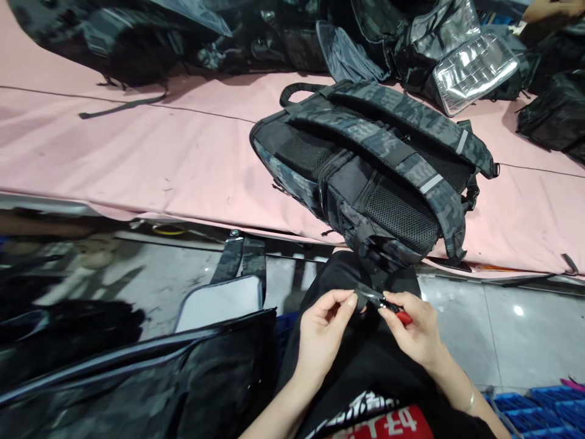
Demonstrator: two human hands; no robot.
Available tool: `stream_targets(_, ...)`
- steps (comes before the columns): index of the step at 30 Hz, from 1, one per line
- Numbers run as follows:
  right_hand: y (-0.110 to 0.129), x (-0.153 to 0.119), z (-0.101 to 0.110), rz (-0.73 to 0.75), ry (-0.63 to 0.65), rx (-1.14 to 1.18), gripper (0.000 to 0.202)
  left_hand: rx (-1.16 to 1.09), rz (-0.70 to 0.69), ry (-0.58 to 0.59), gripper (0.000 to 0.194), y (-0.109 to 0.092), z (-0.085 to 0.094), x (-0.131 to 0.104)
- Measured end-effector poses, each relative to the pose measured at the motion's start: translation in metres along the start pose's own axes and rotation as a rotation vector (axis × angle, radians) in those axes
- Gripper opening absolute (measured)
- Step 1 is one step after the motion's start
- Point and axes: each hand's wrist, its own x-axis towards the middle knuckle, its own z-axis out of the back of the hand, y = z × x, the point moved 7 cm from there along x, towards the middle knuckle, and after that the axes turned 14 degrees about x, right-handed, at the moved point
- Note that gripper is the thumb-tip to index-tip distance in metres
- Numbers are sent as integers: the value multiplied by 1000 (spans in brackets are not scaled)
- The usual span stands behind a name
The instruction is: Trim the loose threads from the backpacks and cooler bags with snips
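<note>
My left hand (326, 323) pinches the end of a black webbing strap (361, 300) between thumb and fingertips. My right hand (414, 323) is closed around small snips (404, 317) with a red handle, and their metal blades lie against the strap, just by the left fingertips. Both hands are above my dark-clothed lap. Just beyond them a camouflage backpack (351, 171) lies on the table with its shoulder straps and mesh back panel facing up. Its lower end hangs over the table's near edge, and straps from it come down towards my hands.
A pink-covered table (137, 164) runs across the view. Several dark bags, some in plastic, line its far side, with a silver-lined flap (475, 73) at the right. Dark camouflage bags (159, 378) are piled at my left. A blue crate (534, 411) stands at lower right.
</note>
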Motion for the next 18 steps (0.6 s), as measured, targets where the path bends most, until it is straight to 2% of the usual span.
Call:
stream_targets(6, 4, 3, 0, 33, 1, 18, 15, -108, 37, 85, 18, 7, -4, 2)
stream_targets(11, 2, 2, 1, 29, 9, 37, 14, -182, 80, 106, 17, 10, -6, 4)
stream_targets(18, 1, 2, 1, 24, 27, -1, 14, -137, 60, 127, 17, 9, -9, 3)
